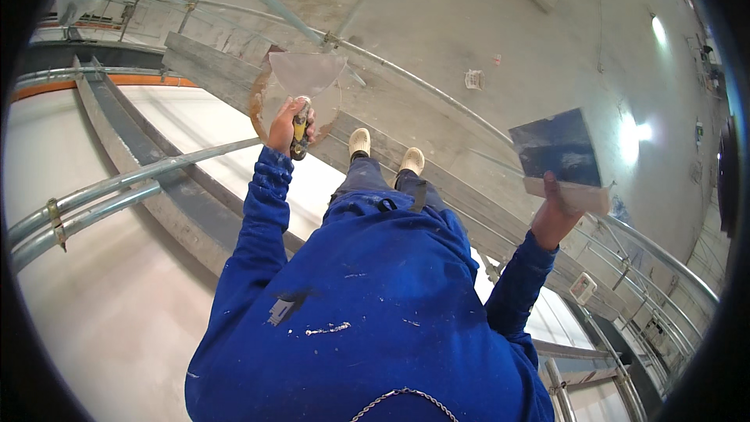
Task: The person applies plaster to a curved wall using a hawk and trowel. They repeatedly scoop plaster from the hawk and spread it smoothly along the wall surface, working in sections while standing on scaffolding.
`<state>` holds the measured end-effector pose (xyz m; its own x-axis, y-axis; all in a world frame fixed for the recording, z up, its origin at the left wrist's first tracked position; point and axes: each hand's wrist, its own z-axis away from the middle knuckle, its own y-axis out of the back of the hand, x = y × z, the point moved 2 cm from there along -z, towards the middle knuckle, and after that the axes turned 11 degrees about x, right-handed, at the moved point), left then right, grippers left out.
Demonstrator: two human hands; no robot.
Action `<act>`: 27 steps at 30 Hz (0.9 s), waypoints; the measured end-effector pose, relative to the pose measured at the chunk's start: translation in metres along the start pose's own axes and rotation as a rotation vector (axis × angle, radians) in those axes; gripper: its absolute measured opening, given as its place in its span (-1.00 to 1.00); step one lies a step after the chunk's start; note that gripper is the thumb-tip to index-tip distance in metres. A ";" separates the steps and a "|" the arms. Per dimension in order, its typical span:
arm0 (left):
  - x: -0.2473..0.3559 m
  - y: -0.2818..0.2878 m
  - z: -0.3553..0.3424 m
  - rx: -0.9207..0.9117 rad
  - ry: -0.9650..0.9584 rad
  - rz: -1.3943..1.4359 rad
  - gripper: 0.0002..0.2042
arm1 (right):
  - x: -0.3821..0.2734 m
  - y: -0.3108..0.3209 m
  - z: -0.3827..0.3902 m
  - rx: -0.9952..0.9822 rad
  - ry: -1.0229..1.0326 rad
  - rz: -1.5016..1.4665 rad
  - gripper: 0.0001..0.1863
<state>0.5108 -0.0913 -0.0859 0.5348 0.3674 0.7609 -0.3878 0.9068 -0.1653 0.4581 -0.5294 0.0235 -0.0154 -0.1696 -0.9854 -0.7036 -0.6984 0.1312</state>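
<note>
My left hand [283, 126] is closed round the yellow and black handle of a putty knife [308, 70], whose wide pale blade points away from me. Beyond that hand is a round tub [256, 105] with a brown-stained rim, partly hidden by the knife and fingers. Out to the right, my right hand [556, 219] grips a broad filling blade [556, 148] by its pale beige back edge. Its thumb lies on the dark, blue-grey steel face, which has whitish smears. The two tools are well apart.
I stand in light shoes [411, 160] on a narrow scaffold plank [461, 187]. Metal scaffold tubes [437, 94] run past on both sides. Grey beams [141, 164] and white panels [58, 141] lie to the left. A concrete floor [437, 16] lies far below, with a small pale object [474, 79] on it.
</note>
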 end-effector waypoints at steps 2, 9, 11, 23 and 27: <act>0.007 -0.014 0.015 -0.025 -0.085 -0.032 -0.81 | 0.007 0.003 -0.011 0.014 -0.102 -0.164 -0.57; -0.003 -0.072 0.049 -0.272 -0.164 -0.018 -0.73 | 0.008 -0.014 -0.024 0.070 -0.368 -0.455 -0.66; 0.004 -0.095 0.060 -0.246 -0.301 -0.122 -0.68 | 0.004 -0.019 -0.024 0.034 -0.392 -0.449 -0.68; 0.000 -0.147 0.061 -0.208 -0.154 -0.154 -0.74 | -0.032 -0.054 0.007 -0.377 0.257 0.156 -0.67; -0.039 -0.162 0.035 -0.299 -0.424 -0.156 -0.70 | -0.059 -0.090 0.040 -0.634 0.701 0.332 -0.42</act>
<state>0.5266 -0.2595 -0.0672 0.1951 0.1643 0.9669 -0.0643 0.9859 -0.1545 0.4943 -0.4286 0.0651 0.4234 -0.6521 -0.6289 -0.2281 -0.7486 0.6226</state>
